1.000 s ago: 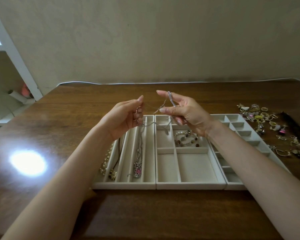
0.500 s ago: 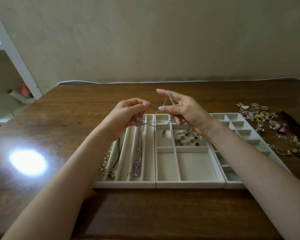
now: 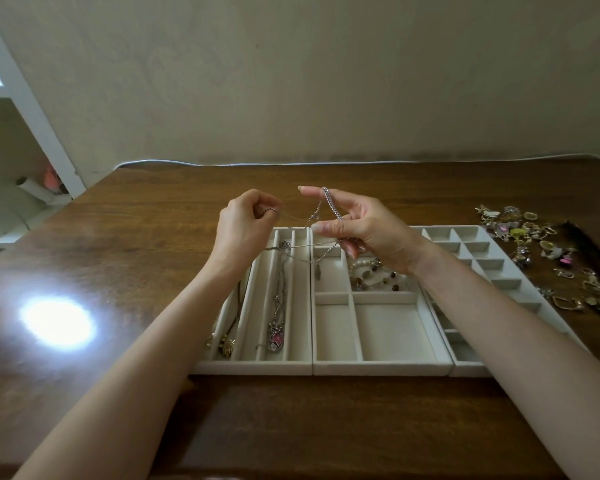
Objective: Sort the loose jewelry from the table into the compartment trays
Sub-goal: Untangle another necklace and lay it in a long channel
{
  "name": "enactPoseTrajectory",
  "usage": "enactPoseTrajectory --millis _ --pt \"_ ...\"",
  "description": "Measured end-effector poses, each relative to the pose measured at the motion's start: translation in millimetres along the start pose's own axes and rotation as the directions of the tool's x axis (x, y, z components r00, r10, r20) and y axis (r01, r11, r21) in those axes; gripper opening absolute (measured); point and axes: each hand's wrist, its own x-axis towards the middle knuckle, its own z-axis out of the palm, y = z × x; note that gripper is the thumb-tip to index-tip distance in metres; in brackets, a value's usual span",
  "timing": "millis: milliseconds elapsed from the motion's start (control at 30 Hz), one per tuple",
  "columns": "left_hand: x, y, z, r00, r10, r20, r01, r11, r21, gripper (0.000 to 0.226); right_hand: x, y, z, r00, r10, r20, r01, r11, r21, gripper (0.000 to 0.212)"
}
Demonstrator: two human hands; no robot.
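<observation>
silver chain (image 3: pixel 332 207) loops over the outstretched forefinger of the right hand (image 3: pixel 371 233), pinched lower by its thumb; curled fingers of the left hand (image 3: pixel 243 226) pinch its thin strand, above the trays (image 3: pixel 381 367).

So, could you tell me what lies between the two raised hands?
In the head view, a thin silver chain spans the gap from the left hand to the right hand, above the beige compartment trays.

No readable text, labels, brands, numbers or signs anywhere. Nothing printed on the trays (image 3: pixel 381 368) at centre, the loose jewelry (image 3: pixel 534 244) at right, the table (image 3: pixel 326 427) or the wall (image 3: pixel 326 81) across the top.
</observation>
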Motion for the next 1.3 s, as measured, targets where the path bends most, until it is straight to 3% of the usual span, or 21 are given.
enactPoseTrajectory --millis 167,433,667,967,1300 --pt "0 2 -3 0.971 -0.156 0.183 0.204 0.938 -0.282 0.016 0 -1 1 0.995 -0.003 -0.097 0.003 1.000 0.000 0.036" --pt "2 -2 -7 0.968 -0.100 0.229 0.155 0.959 -0.237 0.007 0 -2 3 0.990 0.005 -0.141 -0.006 1.000 -0.007 0.034" --pt "0 3 -11 0.934 -0.139 0.330 0.280 0.858 -0.430 0.009 -1 -3 3 0.987 0.001 -0.161 -0.002 1.000 -0.004 0.033" --pt "6 8 -13 0.869 -0.154 0.471 0.463 0.589 -0.662 0.013 -1 -2 2 0.980 0.011 -0.197 -0.016 1.000 -0.022 0.031" --pt "8 7 -11 0.876 -0.142 0.461 0.457 0.551 -0.698 0.003 0 -1 -1 0.973 0.008 -0.229 -0.018 0.999 -0.042 0.031"
